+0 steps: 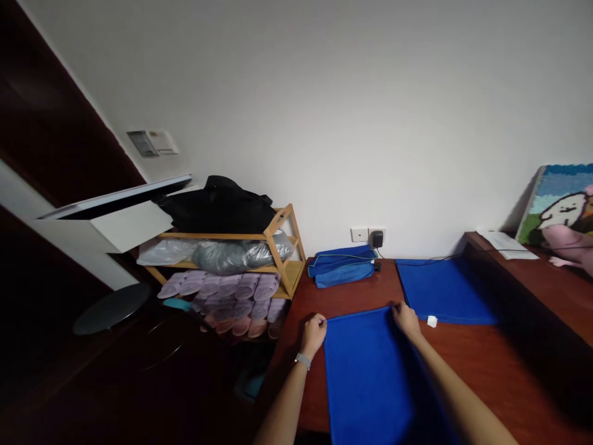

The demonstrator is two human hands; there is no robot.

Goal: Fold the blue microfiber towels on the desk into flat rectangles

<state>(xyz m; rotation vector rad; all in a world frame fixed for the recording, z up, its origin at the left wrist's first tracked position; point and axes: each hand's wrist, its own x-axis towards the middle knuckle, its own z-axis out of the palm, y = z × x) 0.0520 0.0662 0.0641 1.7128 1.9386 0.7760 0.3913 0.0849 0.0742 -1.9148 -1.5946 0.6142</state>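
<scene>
Evidently, the step in hand was laying out or straightening the blue cloth [364,374], which stretched along the tabletop [477,364] toward the wearer, its near end running out of view. The left hand [314,335], fingers curled in, pinched the far left corner; the right hand [406,320] was likewise closed around the far right corner, so the far edge ran nearly straight between them. Beyond lay a bundle of folded blue cloths [345,267] near the wall, and to the right a second blue cloth [440,289] lay flat, a white tag [432,321] at its near edge. The next move seemed to call for even tension on both corners, with the edge kept square before either grip loosened.
</scene>
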